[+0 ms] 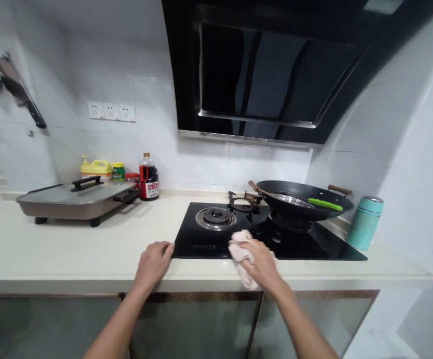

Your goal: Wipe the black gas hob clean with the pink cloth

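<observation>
My left hand point(154, 262) rests on the countertop point(89, 249) at the left front corner of the black gas stove point(209, 244). It holds nothing, and its thumb lies apart from the lightly bent fingers. My right hand point(259, 262) is closed on a crumpled pale pink cloth point(242, 244), pressed to the front of the stove's glass top. Part of the cloth hangs over the counter edge. Behind it is the bare left burner point(216, 218); its black pan support point(242, 203) sits farther back. A black wok point(295, 212) stands on the right burner.
A green-handled utensil point(324, 204) lies in the wok. To the right stands a turquoise flask point(365, 224). An electric pan with a glass lid point(78, 204) and a soy sauce bottle point(149, 179) are on the left. The range hood point(254, 75) overhangs the stove.
</observation>
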